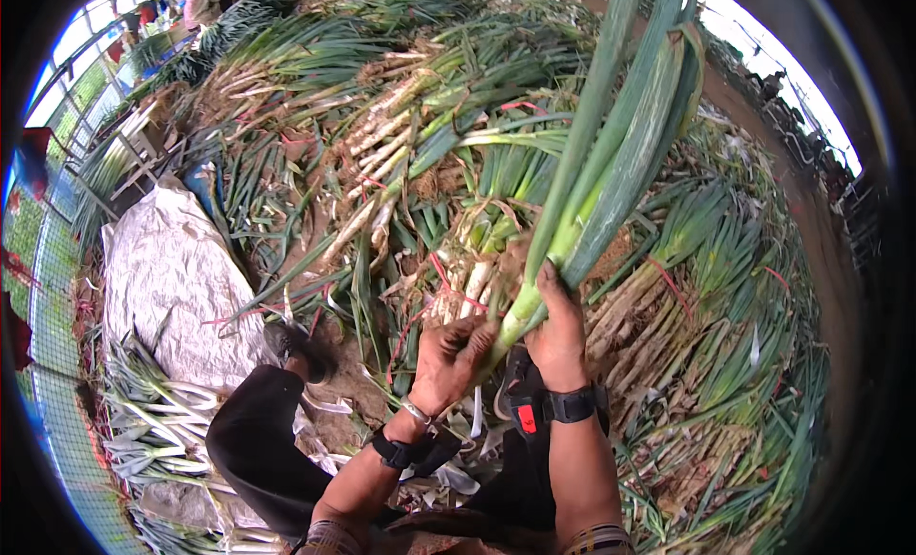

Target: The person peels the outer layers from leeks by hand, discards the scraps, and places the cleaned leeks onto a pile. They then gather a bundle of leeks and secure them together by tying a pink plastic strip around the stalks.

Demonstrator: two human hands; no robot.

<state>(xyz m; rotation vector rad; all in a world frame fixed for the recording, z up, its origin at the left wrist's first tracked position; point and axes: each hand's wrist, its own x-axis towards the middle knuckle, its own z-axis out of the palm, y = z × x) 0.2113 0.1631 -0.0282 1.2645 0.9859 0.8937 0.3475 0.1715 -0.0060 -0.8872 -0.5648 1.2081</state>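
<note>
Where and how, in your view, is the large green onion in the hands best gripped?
Probably by its pale shank, coming from the right, as the right hand does: it is narrow and compact there, while the green leaves spread above.

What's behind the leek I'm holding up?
Heaped leeks lie beyond it on both sides, some with red ties. Whatever is directly behind the held leek, your left hand and your right hand is covered.
</note>
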